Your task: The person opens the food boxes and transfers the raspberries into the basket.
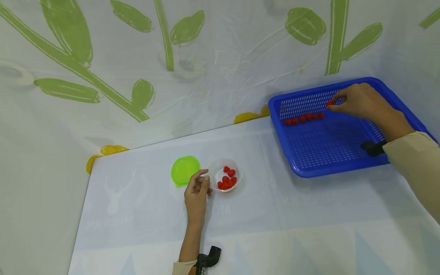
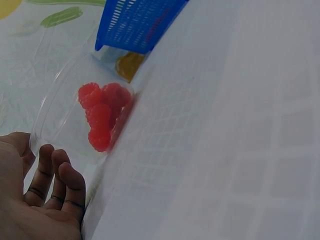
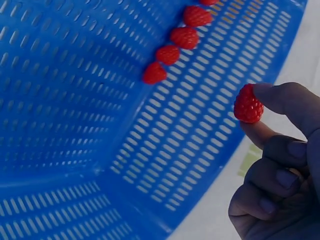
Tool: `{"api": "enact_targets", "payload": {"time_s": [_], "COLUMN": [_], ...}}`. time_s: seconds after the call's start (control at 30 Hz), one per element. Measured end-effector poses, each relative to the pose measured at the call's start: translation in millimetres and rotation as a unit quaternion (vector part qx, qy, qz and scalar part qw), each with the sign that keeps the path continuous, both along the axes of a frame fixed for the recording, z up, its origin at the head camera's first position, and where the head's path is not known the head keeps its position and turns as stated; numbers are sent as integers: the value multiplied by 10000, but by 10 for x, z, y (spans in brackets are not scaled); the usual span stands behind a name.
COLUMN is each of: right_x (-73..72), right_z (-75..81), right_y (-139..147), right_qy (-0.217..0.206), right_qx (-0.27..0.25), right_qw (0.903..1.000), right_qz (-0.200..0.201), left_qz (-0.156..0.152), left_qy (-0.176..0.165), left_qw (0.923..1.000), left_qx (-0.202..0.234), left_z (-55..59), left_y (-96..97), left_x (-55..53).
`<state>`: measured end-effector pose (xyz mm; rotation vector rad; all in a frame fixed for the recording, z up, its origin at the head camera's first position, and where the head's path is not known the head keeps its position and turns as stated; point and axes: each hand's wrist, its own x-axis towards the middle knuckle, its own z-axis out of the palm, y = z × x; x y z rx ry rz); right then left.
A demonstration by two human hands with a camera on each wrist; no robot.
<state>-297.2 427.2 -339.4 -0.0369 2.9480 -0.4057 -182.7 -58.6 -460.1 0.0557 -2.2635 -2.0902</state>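
Observation:
In the head view my right hand [image 1: 364,101] is over the blue basket [image 1: 330,166], pinching a red raspberry [image 3: 248,104] between thumb and forefinger. The right wrist view shows that berry apart from the basket's side, the other fingers curled inward. A row of several raspberries [image 1: 302,119] lies along the basket's far inner edge. My left hand [image 1: 196,191] rests beside the clear round bowl [image 1: 213,168], fingers loosely bent at its left rim; whether they press on it is hard to tell. Several raspberries [image 2: 100,115] sit inside the bowl.
A bright green lid [image 1: 185,170] lies on the white-covered table [image 1: 144,214], left of the bowl and behind the left hand. Behind the table stands a pale wall covering [image 1: 220,68] with green leaf patterns. The basket stands at the table's right, by this covering.

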Motion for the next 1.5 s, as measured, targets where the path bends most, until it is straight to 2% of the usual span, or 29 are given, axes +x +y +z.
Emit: {"api": "enact_targets", "payload": {"time_s": [0.3,0.63,1.07,1.33,1.5], "right_x": [-101,-187,-308,-381,-383], "right_z": [-211,-391,-468,-511,-514], "right_y": [71,173,211,245,241], "right_qy": [-495,-720,-885,-976,-1087], "right_qx": [32,54,235,223,186], "right_qw": [9987,9973,9958,9948,9937], "right_qz": [-73,-135,-93,-207,-202], "left_qz": [67,40,12,32,41], "left_qy": [-61,-69,52,70,150], "left_qw": [9999,9999,9999,9999,9999], "left_qx": [-68,-74,-91,-71,29], "left_z": [-5,4,-34,-314,-314], "left_y": [-26,-27,-20,-55,-54], "left_x": [54,46,-3,-102,-107]}}
